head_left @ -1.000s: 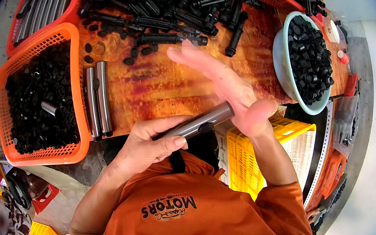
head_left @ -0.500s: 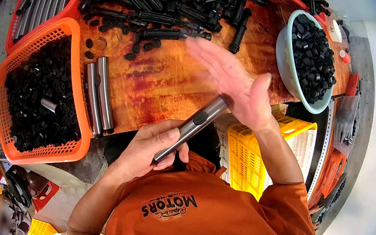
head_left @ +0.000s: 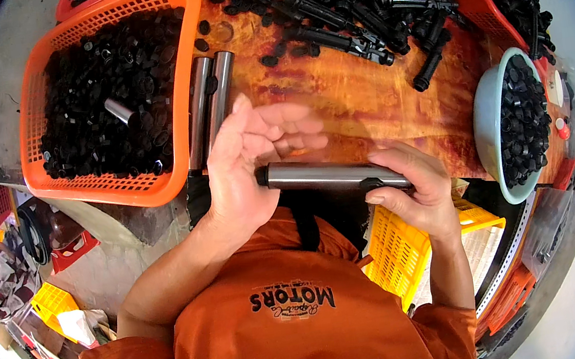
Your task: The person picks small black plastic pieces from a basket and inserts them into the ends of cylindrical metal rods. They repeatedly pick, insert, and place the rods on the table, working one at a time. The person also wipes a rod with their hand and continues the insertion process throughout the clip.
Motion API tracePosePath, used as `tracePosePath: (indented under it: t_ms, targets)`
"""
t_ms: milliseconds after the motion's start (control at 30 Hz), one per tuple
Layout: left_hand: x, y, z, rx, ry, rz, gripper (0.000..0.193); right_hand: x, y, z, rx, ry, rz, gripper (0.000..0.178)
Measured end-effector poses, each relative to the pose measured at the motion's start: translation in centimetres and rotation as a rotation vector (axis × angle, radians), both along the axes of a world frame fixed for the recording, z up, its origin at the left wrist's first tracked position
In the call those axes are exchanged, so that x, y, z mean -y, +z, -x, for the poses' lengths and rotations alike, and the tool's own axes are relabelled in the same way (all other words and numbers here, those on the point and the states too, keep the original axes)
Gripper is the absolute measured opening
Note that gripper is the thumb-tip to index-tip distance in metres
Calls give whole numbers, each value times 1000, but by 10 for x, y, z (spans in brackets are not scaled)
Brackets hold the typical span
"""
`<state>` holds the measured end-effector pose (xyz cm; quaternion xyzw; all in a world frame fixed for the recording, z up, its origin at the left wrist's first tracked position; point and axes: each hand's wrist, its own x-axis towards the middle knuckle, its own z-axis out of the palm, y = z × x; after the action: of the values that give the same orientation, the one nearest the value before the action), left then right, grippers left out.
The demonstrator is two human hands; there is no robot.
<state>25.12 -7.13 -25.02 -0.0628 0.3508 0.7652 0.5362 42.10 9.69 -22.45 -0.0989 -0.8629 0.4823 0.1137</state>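
Note:
A grey metal tube (head_left: 331, 175) lies nearly level in front of my body, above the table's near edge. My right hand (head_left: 421, 190) grips its right end between thumb and fingers, beside a dark oval spot on the tube's side. At the other end sits a black cap (head_left: 262, 176), against the palm of my left hand (head_left: 239, 175). That hand is open, its fingers spread and slightly blurred. Two similar metal tubes (head_left: 220, 97) rest side by side on the wooden table (head_left: 365, 106), next to an orange basket.
The orange basket (head_left: 179, 169) at left holds small black caps and a short metal piece (head_left: 119, 110). Black plastic parts (head_left: 337, 36) are heaped at the back. A red basket (head_left: 479, 2) and a pale blue bowl (head_left: 488, 129) of black caps stand right. Below is a yellow crate (head_left: 401, 255).
The tube has passed from my left hand's grip to my right hand's. Earlier my open right palm was at its end; now my open left palm is. The view has shifted too.

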Motion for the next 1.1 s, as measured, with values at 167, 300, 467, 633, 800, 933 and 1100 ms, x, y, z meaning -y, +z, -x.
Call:
tracePosePath:
  t_ms: [167,300,467,633,800,933,1100]
  targets:
    - [-9,-1,2,13,51,-66,59,7,1,-6,20,-111,-45,45]
    - [-11,-4,1,-78,38,-50,51,11,2,-7,19,-26,-95,45]
    - [-11,-15,-2,-335,-67,-80,45,10,0,-9,-17,-13,-113,44]
    - [-8,-15,8,-671,-436,-104,39,7,-3,-14,-19,-16,-77,43]
    - [-11,24,16,-590,-982,27,51,-2,7,-22,2,27,20,41]
    - [-1,11,5,-543,-821,-17,54,-22,16,-29,-101,-57,129,78]
    - [1,7,-1,-244,-825,-88,49,-24,15,-10,-538,-21,432,120]
